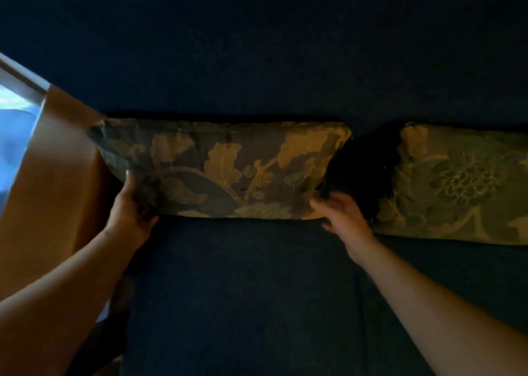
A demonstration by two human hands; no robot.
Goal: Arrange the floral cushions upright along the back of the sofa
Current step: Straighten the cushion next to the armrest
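Fingers point(130, 188) of the left hand point(131, 212) curl round the lower left corner of the centre cushion point(223, 169), thumb under its bottom edge, so that hand has a real hold. On the right hand point(343, 212) they are spread and loosely open; the tips rest at or just beside the cushion's lower right corner, and I cannot tell whether they press on it or merely hover.

That cushion stands upright in the middle of the frame, its back to the dark sofa back point(257, 61) and its bottom edge on the seat point(243, 290). A second cushion point(457, 184) stands at the right of the frame, also upright against the back, with a dark gap between the two. An orange curtain point(57, 175) hangs at the left, touching the first cushion's upper corner.

To my eye the job looks nearly done: both visible cushions are up. What seems left is to square the centre one and let go. Whether more cushions wait beyond the frame, I cannot tell.
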